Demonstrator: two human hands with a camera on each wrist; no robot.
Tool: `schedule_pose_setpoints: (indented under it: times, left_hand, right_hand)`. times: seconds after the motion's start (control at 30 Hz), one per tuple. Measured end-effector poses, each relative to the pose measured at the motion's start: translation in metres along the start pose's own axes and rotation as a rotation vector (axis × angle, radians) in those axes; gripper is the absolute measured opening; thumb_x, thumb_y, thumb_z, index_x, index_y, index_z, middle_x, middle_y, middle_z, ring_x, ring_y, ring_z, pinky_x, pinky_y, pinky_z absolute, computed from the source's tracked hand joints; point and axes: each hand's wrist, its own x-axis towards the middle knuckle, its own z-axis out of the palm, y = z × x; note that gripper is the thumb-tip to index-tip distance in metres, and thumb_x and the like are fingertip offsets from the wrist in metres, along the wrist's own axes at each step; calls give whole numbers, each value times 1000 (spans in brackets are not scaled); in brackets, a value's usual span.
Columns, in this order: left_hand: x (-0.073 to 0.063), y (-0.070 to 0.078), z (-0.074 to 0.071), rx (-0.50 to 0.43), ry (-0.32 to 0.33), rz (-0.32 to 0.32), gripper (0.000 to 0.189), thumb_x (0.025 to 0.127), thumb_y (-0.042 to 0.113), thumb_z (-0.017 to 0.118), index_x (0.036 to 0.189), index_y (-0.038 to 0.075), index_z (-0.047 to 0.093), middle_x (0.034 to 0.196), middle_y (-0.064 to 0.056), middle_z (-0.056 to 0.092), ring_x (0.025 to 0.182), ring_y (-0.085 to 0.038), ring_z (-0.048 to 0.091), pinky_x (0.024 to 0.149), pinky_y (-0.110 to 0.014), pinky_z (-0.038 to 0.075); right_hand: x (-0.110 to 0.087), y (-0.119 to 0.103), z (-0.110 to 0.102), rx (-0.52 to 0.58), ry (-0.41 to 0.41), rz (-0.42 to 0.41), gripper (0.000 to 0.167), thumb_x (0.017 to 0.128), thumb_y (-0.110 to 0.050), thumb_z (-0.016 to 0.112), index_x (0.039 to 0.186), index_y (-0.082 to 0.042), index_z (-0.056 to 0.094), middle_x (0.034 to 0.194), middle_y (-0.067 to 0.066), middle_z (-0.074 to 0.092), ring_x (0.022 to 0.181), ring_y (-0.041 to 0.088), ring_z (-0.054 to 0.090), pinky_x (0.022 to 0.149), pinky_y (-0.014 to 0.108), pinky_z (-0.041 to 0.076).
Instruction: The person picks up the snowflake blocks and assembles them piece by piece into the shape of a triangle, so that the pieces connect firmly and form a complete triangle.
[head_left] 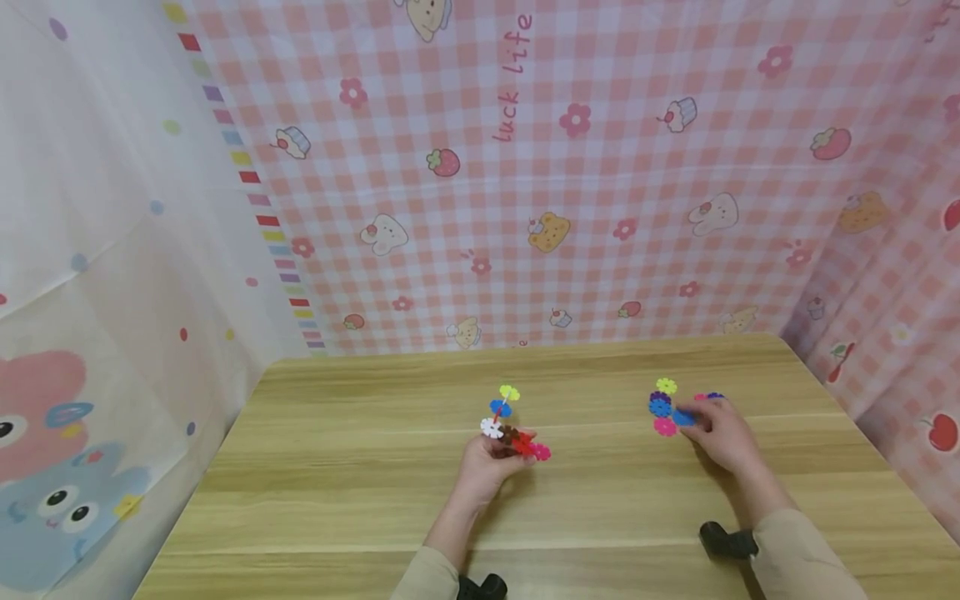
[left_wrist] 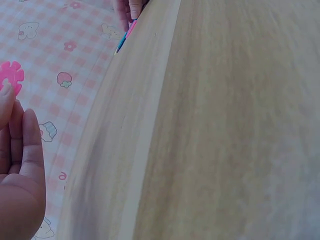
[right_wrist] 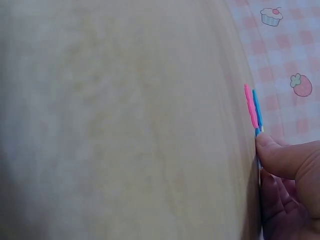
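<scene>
My left hand holds a joined piece of notched, flower-shaped plastic discs above the table. It has a white disc, a brown and a red disc, a pink disc at one end, and a blue and a yellow disc farther up. In the left wrist view, the thumb is against the pink disc. On the right, my right hand pinches a blue disc low at the tabletop. Yellow, purple, blue and pink discs cluster beside its fingertips. More pink and purple discs show partly behind that hand.
Both hands are over a wood-grain table. A pink checked cloth hangs behind its far edge, and a pale printed cloth hangs at the left. Black wrist devices sit by both sleeves.
</scene>
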Motion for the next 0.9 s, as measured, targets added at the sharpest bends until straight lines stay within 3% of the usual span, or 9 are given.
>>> schedule_pose_setpoints:
  times: [0.23,0.47,0.73,0.9]
  left_hand:
    - [-1,2,0,-3,1,0,31,78,-11,74,108,-12,69,112,-20,70,86,-10,63,75,-22,52]
    - [0,1,0,-14,4,-12,32,77,-11,74,108,-12,68,112,-15,71,89,-10,63,76,-22,52]
    - [2,-2,-1,2,18,-19,30,78,-10,75,107,-11,69,112,-22,69,85,-9,62,74,-21,51]
    - [2,-2,-1,4,22,-23,31,77,-10,75,107,-11,70,112,-25,68,84,-9,60,72,-20,50]
  right_hand:
    - [-7,-4,-5,10,-35,-11,24,86,-7,74,104,6,65,88,12,54,79,24,49,67,37,42]
    - [-15,-11,-7,54,-98,25,28,86,-8,75,104,8,59,91,13,58,81,24,52,70,36,45]
    - [-26,-19,-5,78,-42,39,15,90,-8,71,97,3,62,87,7,63,81,20,56,71,34,47]
    - [-32,-41,4,213,-99,65,12,96,-10,65,100,1,65,86,5,64,77,17,57,63,28,50]
